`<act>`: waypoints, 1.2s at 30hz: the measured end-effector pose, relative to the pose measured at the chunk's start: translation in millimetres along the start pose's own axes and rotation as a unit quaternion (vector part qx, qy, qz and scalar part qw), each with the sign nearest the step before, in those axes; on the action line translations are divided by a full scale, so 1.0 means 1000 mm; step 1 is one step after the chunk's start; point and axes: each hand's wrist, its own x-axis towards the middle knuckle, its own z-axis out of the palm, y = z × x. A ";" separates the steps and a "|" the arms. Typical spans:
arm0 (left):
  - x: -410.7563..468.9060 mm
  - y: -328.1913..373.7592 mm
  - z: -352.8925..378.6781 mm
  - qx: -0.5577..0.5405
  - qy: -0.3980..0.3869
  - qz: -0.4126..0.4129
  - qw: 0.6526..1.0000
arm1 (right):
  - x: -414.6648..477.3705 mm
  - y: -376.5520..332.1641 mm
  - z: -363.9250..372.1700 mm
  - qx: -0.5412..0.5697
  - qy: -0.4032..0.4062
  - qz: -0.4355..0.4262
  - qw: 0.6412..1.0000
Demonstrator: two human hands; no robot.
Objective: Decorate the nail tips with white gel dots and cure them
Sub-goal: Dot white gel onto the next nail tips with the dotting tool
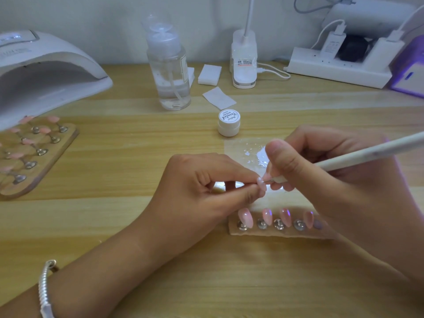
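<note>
Left hand (206,184) pinches a pale nail tip (261,183) between thumb and forefinger, just above the near holder strip (270,234). Right hand (321,171) grips a white dotting pen (344,160) pencil-style, its point touching that tip. Four pink tips (245,218) stand on the strip. Lidded gel jar (229,122) sits behind a clear palette (243,148) with white blobs. Curing lamp (46,65) is far left.

1. Left hand (206,182) just left of centre, right hand (321,161) at 3 o'clock of it. Both bare.
2. Left forearm (103,260) enters from 7 o'clock, right forearm (378,226) from 4 o'clock. Both bare to the frame edge.
3. Bracelet (47,288) on the left forearm, well back from the hand, at 7 o'clock: silver, thin, ribbed like twisted cord, with a small knob at its upper end.
4. Right thumbnail (274,145) short; finish too blurred to tell.
</note>
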 end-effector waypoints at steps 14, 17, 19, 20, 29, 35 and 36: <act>-0.001 -0.003 0.001 -0.016 0.015 -0.006 1.000 | 0.009 0.005 -0.008 0.038 0.050 -0.001 0.998; -0.002 -0.003 0.001 -0.025 0.013 -0.012 1.000 | 0.017 0.006 -0.016 0.028 0.082 -0.003 0.996; -0.002 -0.003 0.001 -0.021 0.014 -0.010 1.000 | 0.021 0.010 -0.022 0.004 0.100 0.005 0.995; -0.001 -0.003 0.001 -0.019 0.014 -0.010 1.000 | 0.023 0.013 -0.024 -0.013 0.109 0.010 0.994; -0.002 -0.002 0.001 -0.023 0.020 -0.023 0.999 | 0.027 0.033 -0.031 -0.084 0.085 0.088 0.989; -0.003 -0.001 0.001 -0.020 0.018 -0.027 0.999 | 0.029 0.040 -0.035 -0.080 0.116 0.061 0.988; -0.003 -0.002 0.001 -0.018 0.017 -0.026 0.999 | 0.030 0.041 -0.035 -0.074 0.116 0.061 0.989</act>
